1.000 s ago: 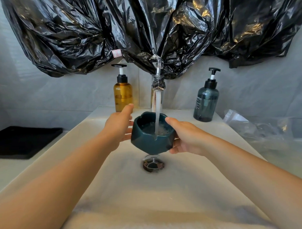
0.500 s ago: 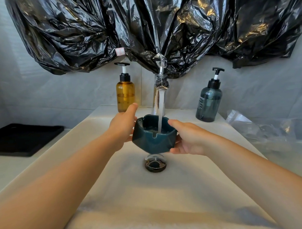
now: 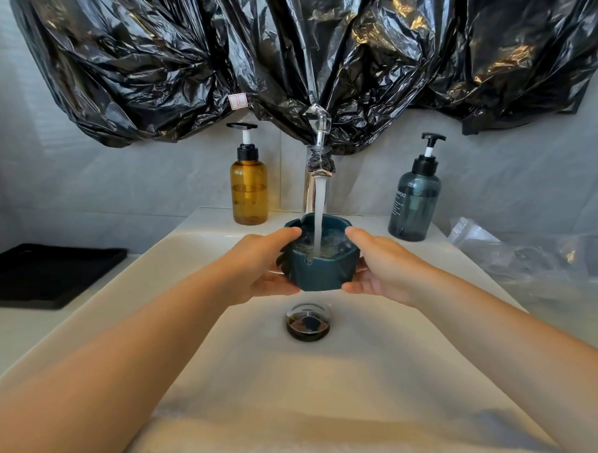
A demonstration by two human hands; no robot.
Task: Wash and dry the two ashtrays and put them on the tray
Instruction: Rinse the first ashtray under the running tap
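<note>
A dark teal ashtray with notched rim is held upright over the white sink, above the drain. My left hand grips its left side and my right hand grips its right side, thumbs on the rim. Water runs from the chrome tap straight into the ashtray, which is full of water. A black tray lies on the counter at the left. Only one ashtray is visible.
An amber pump bottle stands left of the tap, a grey-blue pump bottle to its right. Black plastic sheeting covers the wall above. Clear plastic bags lie on the right counter. A white towel lies at the front edge.
Both hands have shifted on the ashtray, thumbs now over the rim, and it sits more level under the stream with more water in it.
</note>
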